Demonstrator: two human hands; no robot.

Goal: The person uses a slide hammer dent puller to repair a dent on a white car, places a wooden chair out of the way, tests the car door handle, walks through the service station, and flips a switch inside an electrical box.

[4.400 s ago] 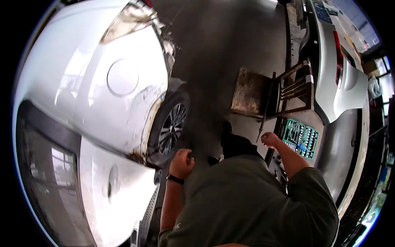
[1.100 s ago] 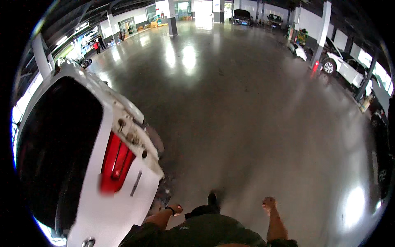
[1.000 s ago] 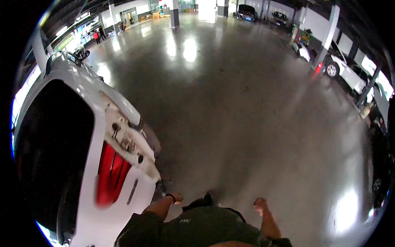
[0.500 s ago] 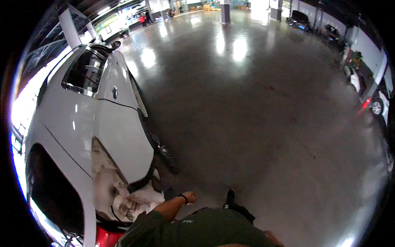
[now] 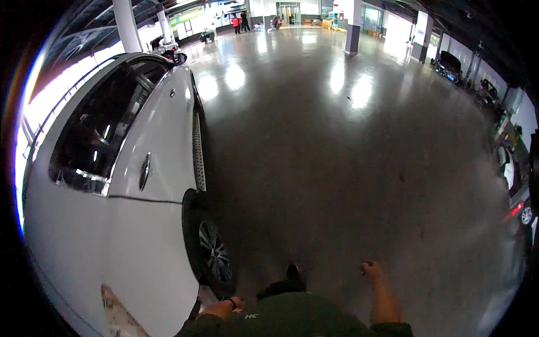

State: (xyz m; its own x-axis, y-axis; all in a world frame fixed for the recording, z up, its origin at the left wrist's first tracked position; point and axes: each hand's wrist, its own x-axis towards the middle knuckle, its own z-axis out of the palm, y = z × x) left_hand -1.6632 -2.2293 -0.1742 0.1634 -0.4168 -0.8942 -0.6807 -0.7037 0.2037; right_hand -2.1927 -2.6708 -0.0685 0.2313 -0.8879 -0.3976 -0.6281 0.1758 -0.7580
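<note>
Low at the lower edge, my left hand [image 5: 237,304] hangs beside the rear wheel [image 5: 215,253] of a white car [image 5: 151,247], with a dark band on its wrist. Its fingers are curled and nothing shows in them. My right hand [image 5: 370,269] is held out over the floor, away from the car, with its fingers closed; whether something small is inside I cannot make out. On the car's rear side, a body panel gap bares a dirty, pale patch [image 5: 119,314]. The side step [image 5: 197,151] runs forward from the wheel.
A glossy dark floor [image 5: 314,168] stretches ahead. Pillars [image 5: 352,28] stand at the far side. A car with its hood raised [image 5: 449,66] is at the far right, and more white vehicles line the right wall. Two people [image 5: 240,23] stand far off at the back left.
I have moved forward along the car, so its rear wheel and doors are nearer and its bared rear end has slid out of view. My right hand has swung up into view.
</note>
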